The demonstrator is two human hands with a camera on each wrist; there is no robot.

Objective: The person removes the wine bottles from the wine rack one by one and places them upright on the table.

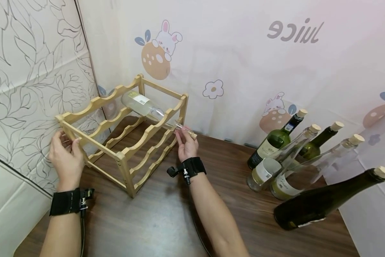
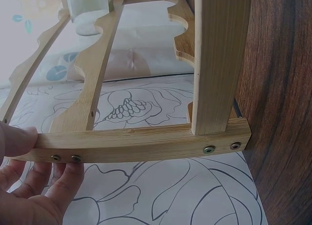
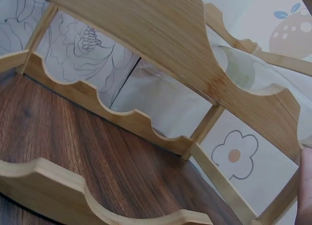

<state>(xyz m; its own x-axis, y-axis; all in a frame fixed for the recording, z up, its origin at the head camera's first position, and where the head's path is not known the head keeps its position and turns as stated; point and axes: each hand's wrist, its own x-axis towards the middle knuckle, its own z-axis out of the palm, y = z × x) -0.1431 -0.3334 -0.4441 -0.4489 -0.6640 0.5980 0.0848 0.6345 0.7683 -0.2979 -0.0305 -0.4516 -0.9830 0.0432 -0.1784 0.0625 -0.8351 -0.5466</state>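
A wooden wine rack (image 1: 126, 175) with scalloped rails stands on the table. My left hand (image 1: 65, 153) grips its near left corner post; the left wrist view shows the thumb on one side of the wood (image 2: 141, 144) and fingertips on the other. A clear glass bottle (image 1: 141, 103) with a pale label lies across the upper level, its base toward the wall and its neck toward me. At the rack's right end, my right hand (image 1: 187, 144) holds that bottle by the neck, near the cork. Only a sliver of this hand (image 3: 305, 186) shows in the right wrist view.
Several corked bottles stand at the right of the brown table (image 1: 224, 171): a green bottle (image 1: 277, 139), a clear bottle (image 1: 263, 173) and a dark bottle (image 1: 320, 203) among them. Patterned sheets (image 1: 237, 64) hang behind the rack and on its left.
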